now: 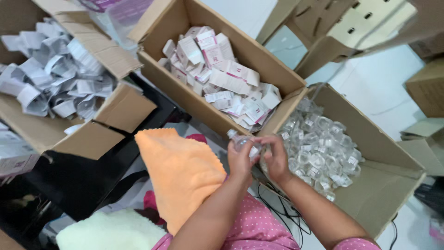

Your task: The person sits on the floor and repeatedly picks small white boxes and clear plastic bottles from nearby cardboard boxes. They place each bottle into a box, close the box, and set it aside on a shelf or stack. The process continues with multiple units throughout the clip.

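Note:
My left hand (240, 162) and my right hand (276, 158) both grip one small clear plastic bottle (239, 140), held in front of me above my lap. The bottle lies tilted, its neck pointing up and to the left. Just to the right of my hands stands an open cardboard box (388, 157) holding several more clear bottles (319, 153). An orange cloth (180, 171) is draped over my knee, left of my left wrist.
An open box (175, 88) of white and pink folded cartons (217, 74) stands ahead. At the left, another box (106, 139) holds grey and white folded paper slips (51, 78). A pale fluffy cloth (111, 231) lies at bottom left. Black cables (282, 208) trail below my arms. Empty boxes (351, 28) stand at the back right.

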